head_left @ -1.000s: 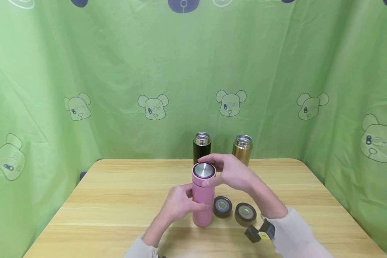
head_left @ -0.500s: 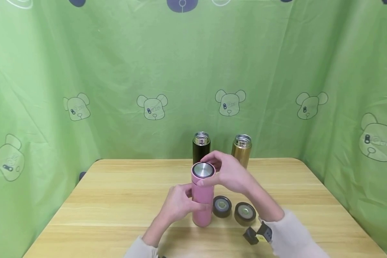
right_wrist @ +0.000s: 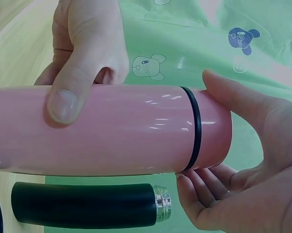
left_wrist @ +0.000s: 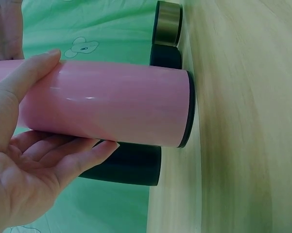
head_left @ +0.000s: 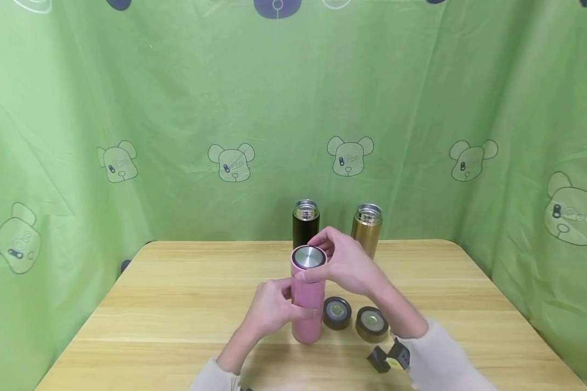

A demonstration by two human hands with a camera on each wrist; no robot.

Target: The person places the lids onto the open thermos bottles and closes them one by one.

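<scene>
Left hand [head_left: 271, 308] grips the pink thermos bottle [head_left: 306, 327], upright in front of the open black thermos bottle [head_left: 305, 231] | right hand [head_left: 349, 264] pinches its steel-topped lid [head_left: 309, 257], seated | step: probably twisting, direction unclear | next move: likely calls for a steady body while the lid turns

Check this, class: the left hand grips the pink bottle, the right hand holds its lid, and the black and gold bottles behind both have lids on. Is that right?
Not quite: the black bottle and the gold bottle are uncapped; the head view shows their bare metal necks. The left hand does grip the pink bottle, the right hand its lid.
</scene>
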